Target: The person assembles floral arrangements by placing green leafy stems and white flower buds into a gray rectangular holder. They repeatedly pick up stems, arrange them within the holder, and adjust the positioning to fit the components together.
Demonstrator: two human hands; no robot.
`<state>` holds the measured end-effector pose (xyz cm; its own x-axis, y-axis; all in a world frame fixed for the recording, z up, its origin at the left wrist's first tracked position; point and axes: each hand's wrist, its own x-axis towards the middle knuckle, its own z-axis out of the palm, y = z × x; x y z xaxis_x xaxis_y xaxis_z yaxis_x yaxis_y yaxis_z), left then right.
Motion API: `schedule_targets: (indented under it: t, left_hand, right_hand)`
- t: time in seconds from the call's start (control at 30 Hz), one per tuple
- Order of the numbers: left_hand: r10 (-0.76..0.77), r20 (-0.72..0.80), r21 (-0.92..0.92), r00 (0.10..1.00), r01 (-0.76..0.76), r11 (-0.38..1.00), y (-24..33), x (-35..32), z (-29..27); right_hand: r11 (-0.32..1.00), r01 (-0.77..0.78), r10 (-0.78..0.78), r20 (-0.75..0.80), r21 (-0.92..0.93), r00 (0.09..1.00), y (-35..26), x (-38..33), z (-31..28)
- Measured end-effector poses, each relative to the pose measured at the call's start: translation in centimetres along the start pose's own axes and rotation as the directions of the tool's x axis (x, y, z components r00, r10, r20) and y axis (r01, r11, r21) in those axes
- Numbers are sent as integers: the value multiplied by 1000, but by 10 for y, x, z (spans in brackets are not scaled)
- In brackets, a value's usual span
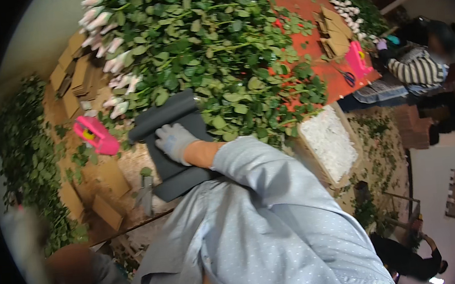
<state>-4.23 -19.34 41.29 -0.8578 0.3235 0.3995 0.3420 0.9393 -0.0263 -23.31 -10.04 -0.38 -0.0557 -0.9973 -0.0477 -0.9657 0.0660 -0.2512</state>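
Pressing gloved right hand [175, 142], fingers flat and together, on dark sheet [178, 172] lying on table [111, 173] beside rose pile [212, 49]; likely light, floppy, best gripped at an edge; left hand unseen, state unknowable.

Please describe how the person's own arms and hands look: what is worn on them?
The one hand in view wears a light grey work glove with a knitted cuff. Its arm has a pale blue sleeve with tiny white dots, pushed up so the wrist is bare. Which hand it is cannot be told.
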Motion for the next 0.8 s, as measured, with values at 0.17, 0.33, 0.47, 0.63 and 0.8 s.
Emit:
schedule_targets:
  t: [0.17, 0.33, 0.47, 0.63, 0.8]
  left_hand:
    - [-332, 65, -298, 941, 336, 893, 2, -16, 124]
    - [-443, 457, -271, 771, 595, 756, 38, -90, 243]
    - [-470, 584, -142, 662, 653, 744, 58, -116, 305]
    - [-389, 671, -219, 631, 670, 709, 42, -114, 304]
    - [-587, 127, -213, 800, 600, 771, -6, -71, 289]
  right_hand:
    - [998, -49, 51, 47, -37, 998, 5, -1, -1]
    - [996, -32, 42, 110, -89, 993, -12, 6, -4]
    - [994, 18, -3, 145, -104, 989, -4, 5, -2]
    - [985, 53, -24, 181, -162, 983, 0, 3, 2]
    - [993, 33, -19, 117, -117, 993, 10, 1, 23]
